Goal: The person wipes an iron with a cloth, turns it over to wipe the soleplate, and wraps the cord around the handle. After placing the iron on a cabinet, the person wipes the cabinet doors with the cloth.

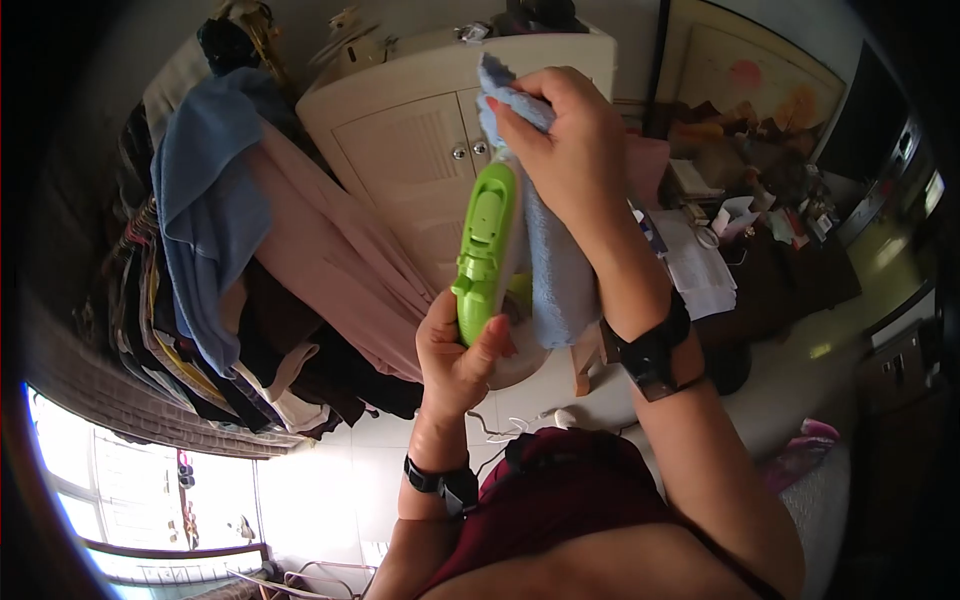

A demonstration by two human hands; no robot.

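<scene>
A green and white plastic device is upright in my left hand, whose fingers and thumb wrap round its lower part. Above it, my right hand pinches a light blue cloth against the top end of the device. The cloth hangs down along the device's right side, below my right wrist. Part of the device's white body is hidden behind the cloth and the green part.
A cream cabinet with two round knobs stands ahead. Clothes and a blue towel hang at the left. Papers and small items cover a dark table at the right. Cables lie on the tiled floor.
</scene>
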